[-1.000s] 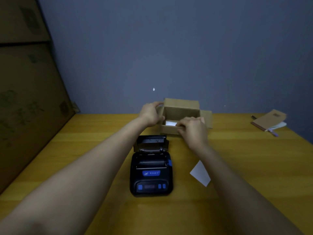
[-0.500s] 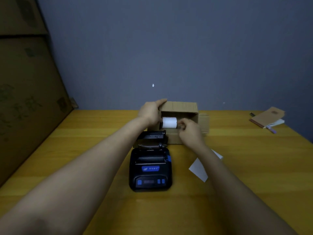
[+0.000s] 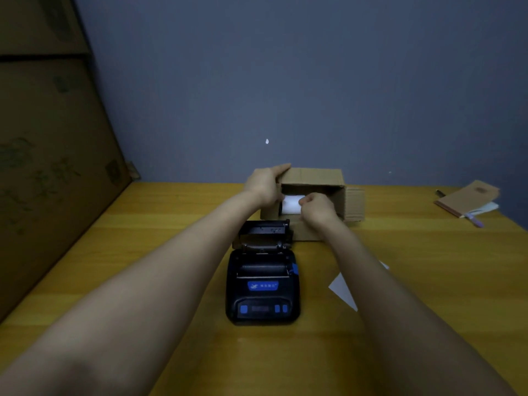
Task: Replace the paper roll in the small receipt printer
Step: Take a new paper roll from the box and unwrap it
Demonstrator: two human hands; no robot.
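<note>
A small black receipt printer (image 3: pixel 263 292) with blue buttons sits on the wooden table (image 3: pixel 143 252), its lid (image 3: pixel 264 228) flipped up and the paper bay showing dark. Behind it stands a small cardboard box (image 3: pixel 314 178) tipped with its opening toward me. My left hand (image 3: pixel 264 185) grips the box's left top corner. My right hand (image 3: pixel 315 208) pinches a white paper roll (image 3: pixel 291 204) at the box's opening; its right end is hidden by my fingers.
A loose white paper slip (image 3: pixel 343 292) lies right of the printer, partly under my right forearm. A brown notebook with a pen (image 3: pixel 468 200) lies at the far right. Large cardboard boxes (image 3: pixel 43 152) stand along the left edge. A blue-grey wall is behind.
The box has been tipped so its opening faces me. My right hand went from reaching into the box to holding the white roll at its mouth.
</note>
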